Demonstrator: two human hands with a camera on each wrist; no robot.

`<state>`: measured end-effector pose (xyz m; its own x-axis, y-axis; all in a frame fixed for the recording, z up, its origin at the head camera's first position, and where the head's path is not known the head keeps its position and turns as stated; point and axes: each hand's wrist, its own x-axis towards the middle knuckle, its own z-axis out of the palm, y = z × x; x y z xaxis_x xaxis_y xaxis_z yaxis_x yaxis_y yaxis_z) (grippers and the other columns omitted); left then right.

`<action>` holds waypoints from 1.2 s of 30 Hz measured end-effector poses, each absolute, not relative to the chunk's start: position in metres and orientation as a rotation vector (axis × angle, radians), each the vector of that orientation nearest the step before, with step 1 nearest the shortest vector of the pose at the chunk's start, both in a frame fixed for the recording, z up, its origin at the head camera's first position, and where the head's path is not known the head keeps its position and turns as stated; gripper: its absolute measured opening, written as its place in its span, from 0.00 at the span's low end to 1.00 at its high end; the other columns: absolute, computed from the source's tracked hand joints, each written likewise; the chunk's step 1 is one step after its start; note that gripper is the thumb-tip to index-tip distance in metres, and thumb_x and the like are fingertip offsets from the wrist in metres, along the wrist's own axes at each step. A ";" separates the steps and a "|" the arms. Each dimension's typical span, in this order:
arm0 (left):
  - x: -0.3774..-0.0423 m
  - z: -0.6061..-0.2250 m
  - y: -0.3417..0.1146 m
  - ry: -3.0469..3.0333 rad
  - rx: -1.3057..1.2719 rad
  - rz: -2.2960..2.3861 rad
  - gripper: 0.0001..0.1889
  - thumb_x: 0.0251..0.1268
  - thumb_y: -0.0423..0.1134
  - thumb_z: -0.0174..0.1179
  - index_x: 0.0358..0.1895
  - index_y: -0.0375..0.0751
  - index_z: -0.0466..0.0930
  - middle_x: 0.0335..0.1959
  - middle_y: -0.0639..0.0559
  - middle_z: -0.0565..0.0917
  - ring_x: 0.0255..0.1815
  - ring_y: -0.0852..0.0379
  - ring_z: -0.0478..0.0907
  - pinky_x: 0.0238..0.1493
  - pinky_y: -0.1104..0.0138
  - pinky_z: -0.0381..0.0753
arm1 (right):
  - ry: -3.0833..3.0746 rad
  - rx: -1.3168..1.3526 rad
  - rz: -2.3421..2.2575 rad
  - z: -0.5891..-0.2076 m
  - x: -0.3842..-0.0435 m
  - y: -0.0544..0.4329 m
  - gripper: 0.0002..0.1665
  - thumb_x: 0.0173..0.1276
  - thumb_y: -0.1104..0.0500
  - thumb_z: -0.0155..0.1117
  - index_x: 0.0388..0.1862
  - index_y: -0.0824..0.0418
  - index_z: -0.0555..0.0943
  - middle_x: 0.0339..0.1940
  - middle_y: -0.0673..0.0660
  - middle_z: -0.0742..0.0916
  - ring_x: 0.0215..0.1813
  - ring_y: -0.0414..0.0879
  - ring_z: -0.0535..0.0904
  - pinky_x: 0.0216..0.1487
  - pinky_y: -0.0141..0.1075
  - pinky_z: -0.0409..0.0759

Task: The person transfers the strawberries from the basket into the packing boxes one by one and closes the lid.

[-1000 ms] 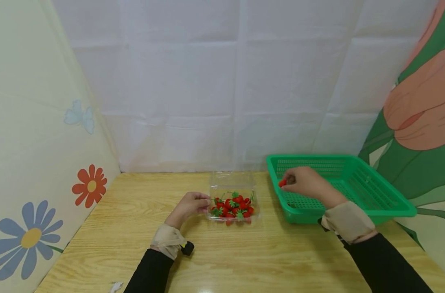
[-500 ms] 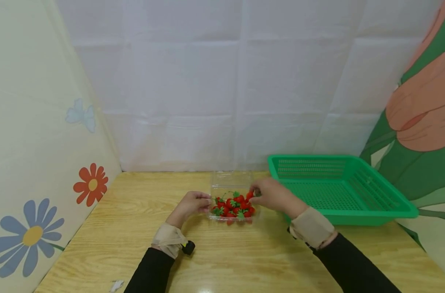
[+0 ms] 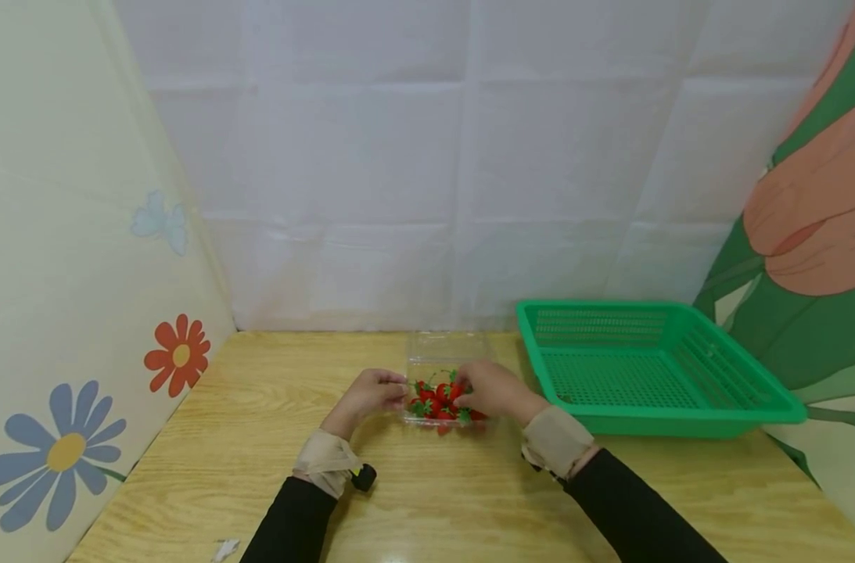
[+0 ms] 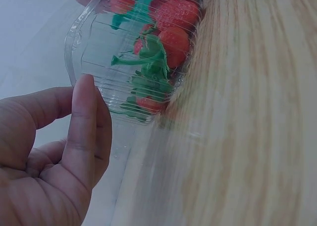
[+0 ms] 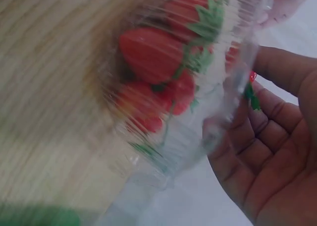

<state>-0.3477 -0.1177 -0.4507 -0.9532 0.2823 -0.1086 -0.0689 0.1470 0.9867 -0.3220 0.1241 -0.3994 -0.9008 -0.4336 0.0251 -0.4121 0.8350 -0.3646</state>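
A clear plastic clamshell container point(image 3: 448, 346) stands on the table with its lid raised at the back. Several red strawberries point(image 3: 427, 396) with green leaves fill its base. My left hand point(image 3: 369, 399) pinches the left rim between thumb and forefinger, as the left wrist view shows at the container wall point(image 4: 96, 52). Over the right part of the base, my right hand point(image 3: 493, 389) reaches down with its fingers among the fruit. In the right wrist view its thumb and fingers close round a strawberry point(image 5: 253, 77), mostly hidden, with a green leaf showing.
A green perforated plastic basket point(image 3: 680, 422) stands to the right of the container. Behind the table point(image 3: 427, 493) hangs a white creased cloth point(image 3: 357, 156). A small white scrap point(image 3: 226, 550) lies near the front edge. Flower-patterned panels flank both sides.
My right hand has moved left from over the green basket, carrying a strawberry, and down into the clear container. My left hand has stayed at the container's left rim.
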 end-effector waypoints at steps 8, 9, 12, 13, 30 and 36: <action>-0.347 -0.450 -0.118 2.168 0.225 1.877 0.15 0.73 0.26 0.56 0.56 0.18 0.76 0.34 0.43 0.84 0.26 0.62 0.80 0.32 0.73 0.85 | 2.940 -0.668 -0.544 -0.409 -0.324 0.117 0.06 0.65 0.58 0.75 0.38 0.58 0.86 0.37 0.51 0.88 0.40 0.46 0.83 0.46 0.45 0.85; -0.347 -0.450 -0.118 2.162 0.223 1.880 0.15 0.73 0.26 0.56 0.57 0.18 0.76 0.34 0.43 0.84 0.26 0.62 0.80 0.32 0.73 0.85 | 2.935 -0.658 -0.542 -0.410 -0.325 0.116 0.06 0.65 0.58 0.74 0.38 0.58 0.87 0.36 0.51 0.88 0.39 0.45 0.82 0.46 0.44 0.85; -0.346 -0.449 -0.118 2.159 0.249 1.881 0.16 0.73 0.26 0.56 0.57 0.16 0.74 0.35 0.43 0.84 0.27 0.63 0.80 0.33 0.73 0.85 | 2.920 -0.644 -0.544 -0.412 -0.325 0.114 0.06 0.66 0.59 0.74 0.39 0.58 0.87 0.36 0.51 0.87 0.35 0.42 0.81 0.43 0.43 0.85; -0.346 -0.449 -0.118 2.154 0.248 1.882 0.16 0.73 0.26 0.56 0.57 0.16 0.74 0.35 0.43 0.84 0.27 0.63 0.80 0.32 0.73 0.85 | 2.917 -0.639 -0.545 -0.412 -0.325 0.113 0.06 0.66 0.59 0.74 0.40 0.58 0.87 0.36 0.51 0.87 0.34 0.42 0.81 0.43 0.43 0.85; -0.345 -0.448 -0.119 2.174 0.247 1.866 0.16 0.73 0.27 0.57 0.57 0.16 0.74 0.38 0.38 0.85 0.27 0.63 0.80 0.32 0.73 0.85 | 2.960 -0.636 -0.458 -0.413 -0.325 0.107 0.06 0.66 0.59 0.74 0.38 0.59 0.87 0.36 0.52 0.88 0.39 0.46 0.82 0.47 0.46 0.85; -0.344 -0.448 -0.119 2.171 0.237 1.864 0.15 0.73 0.26 0.56 0.57 0.17 0.75 0.37 0.40 0.85 0.28 0.63 0.80 0.32 0.73 0.85 | 2.941 -0.632 -0.524 -0.413 -0.324 0.108 0.05 0.65 0.60 0.74 0.36 0.60 0.86 0.36 0.53 0.87 0.39 0.46 0.82 0.46 0.45 0.85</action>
